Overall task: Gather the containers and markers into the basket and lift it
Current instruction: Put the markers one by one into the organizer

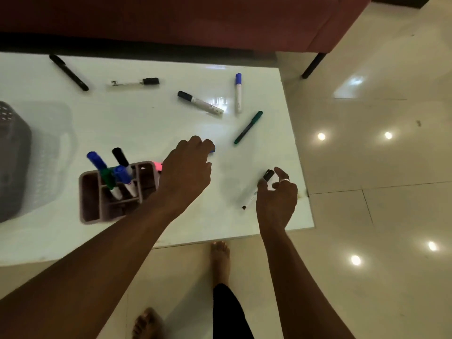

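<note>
A dark perforated basket (9, 155) stands at the table's left edge. Beside it, a mauve compartment holder (90, 192) has several markers upright in it, blue (95, 160), black (119, 154) and green (107, 176). My left hand (188, 167) is curled over a marker whose blue end (213, 150) shows past the fingers; a pink end (157, 165) shows at the thumb side. My right hand (276, 199) pinches a white black-capped marker (249, 199) near the table's right front corner. Loose on the table lie a black pen (68, 72), a clear marker (134, 82), a dark-capped marker (200, 102), a blue-capped marker (238, 92) and a green pen (248, 127).
The white glossy table (146, 123) ends just right of my right hand. A dark red sofa (195, 18) runs along the far side, with its black leg (313, 66) at the table's back right corner. My bare feet (220, 255) stand on the tiled floor below.
</note>
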